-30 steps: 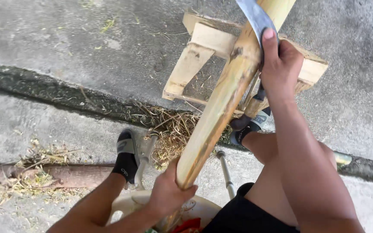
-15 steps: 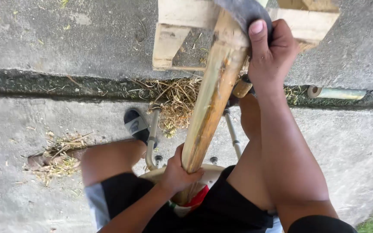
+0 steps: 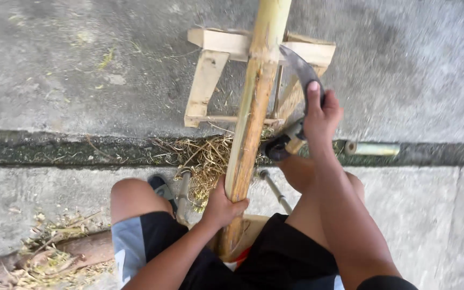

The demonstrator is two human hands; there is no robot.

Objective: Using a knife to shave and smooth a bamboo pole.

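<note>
Bamboo pole point(image 3: 253, 107), yellow-tan, partly stripped

The bamboo pole point(image 3: 253, 118) runs off the top edge and its lower end is hidden between the thighs, the curved blade point(image 3: 299, 70) has its handle buried in the right hand point(image 3: 320, 115), and the grey concrete point(image 3: 420, 80) at right looks motion-blurred.
</note>
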